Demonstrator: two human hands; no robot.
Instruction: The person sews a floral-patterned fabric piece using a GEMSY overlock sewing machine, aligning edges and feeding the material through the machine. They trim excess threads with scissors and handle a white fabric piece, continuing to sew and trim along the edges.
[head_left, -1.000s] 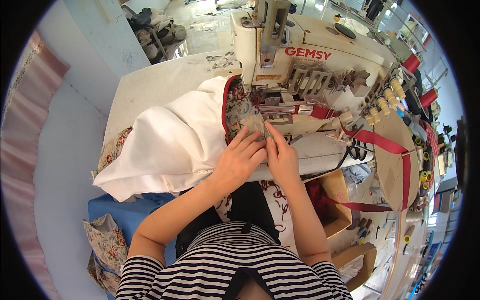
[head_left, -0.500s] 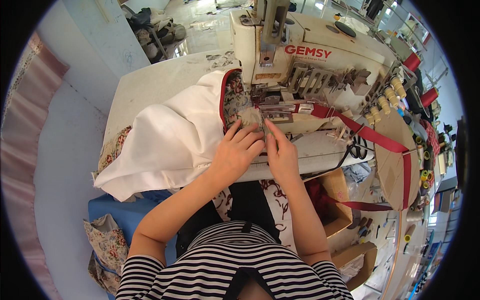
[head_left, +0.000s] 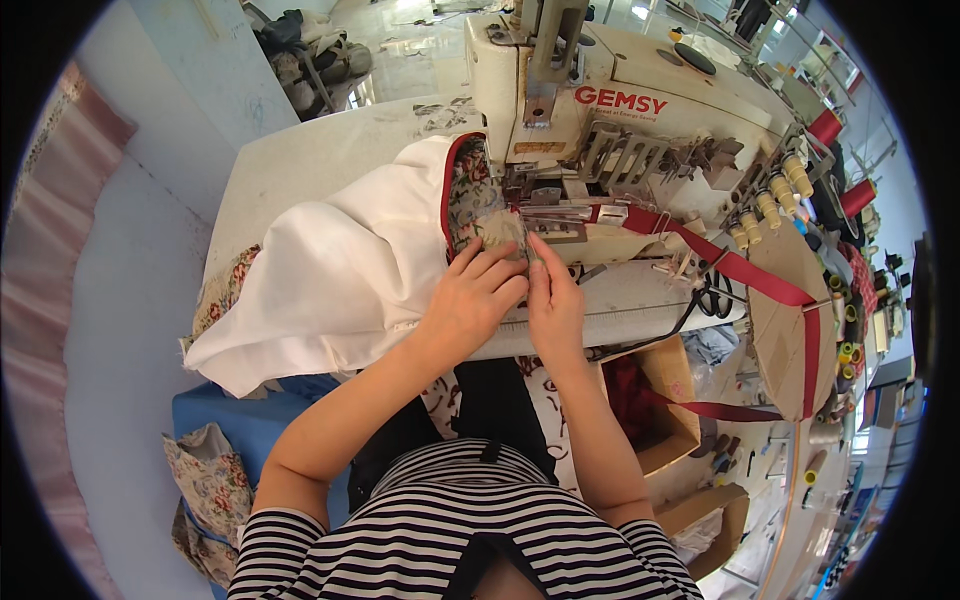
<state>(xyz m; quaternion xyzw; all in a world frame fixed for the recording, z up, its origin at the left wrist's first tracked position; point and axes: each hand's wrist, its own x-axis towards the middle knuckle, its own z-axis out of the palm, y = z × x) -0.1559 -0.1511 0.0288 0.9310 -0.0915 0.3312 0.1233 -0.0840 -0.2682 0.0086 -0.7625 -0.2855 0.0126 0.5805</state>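
Observation:
A white sewing machine (head_left: pixel 560 150) stands in front of me. At its needle area sits a white cloth piece (head_left: pixel 330 260) with a floral inner side (head_left: pixel 472 185) and dark red binding (head_left: pixel 447 190) along its curved edge. My left hand (head_left: pixel 475 300) lies on the floral cloth just before the presser area, fingers stretched out and pressing down. Close beside it, my right hand (head_left: pixel 555 305) pinches the right edge of the cloth between thumb and forefinger. A red binding tape (head_left: pixel 740 266) runs from the right into a metal folder (head_left: pixel 565 214) at the machine. The needle tip is hidden.
Tape loops round a cardboard piece (head_left: pixel 790 350) at right and down to an open carton (head_left: pixel 675 425). Thread cones (head_left: pixel 770 206) stand behind it. Floral cloth (head_left: pixel 210 475) hangs over something blue at lower left. A wall (head_left: pixel 140 250) borders the left side.
My right hand has shifted slightly left and straightened a little. My left hand stays on the cloth, and the cloth lies almost the same. The whole view has shifted slightly.

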